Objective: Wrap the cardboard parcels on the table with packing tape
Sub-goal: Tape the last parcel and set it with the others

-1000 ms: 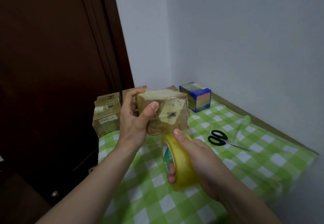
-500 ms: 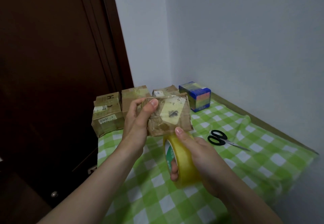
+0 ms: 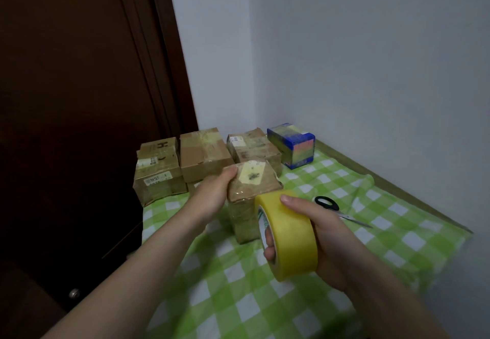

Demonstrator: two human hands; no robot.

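on the left hand point(image 3: 212, 195) only the thumb shows, pressed on top of a small cardboard parcel point(image 3: 249, 195); the other fingers hide behind it, holding it. the right hand point(image 3: 328, 235) grips a yellow tape roll point(image 3: 291, 235), one finger on top, others poked through its hole. the roll covers the parcel's lower corner. the parcel stands tall way up on the green checked cloth point(image 3: 397, 232). black scissors point(image 3: 327, 203) peek from behind the right hand. three more parcels point(image 3: 204, 153) and a blue box point(image 3: 291, 145) sit at the back.

Left hand point(image 3: 212, 194) grips the parcel point(image 3: 248, 206), right hand point(image 3: 327, 235) the tape roll point(image 3: 290, 238).
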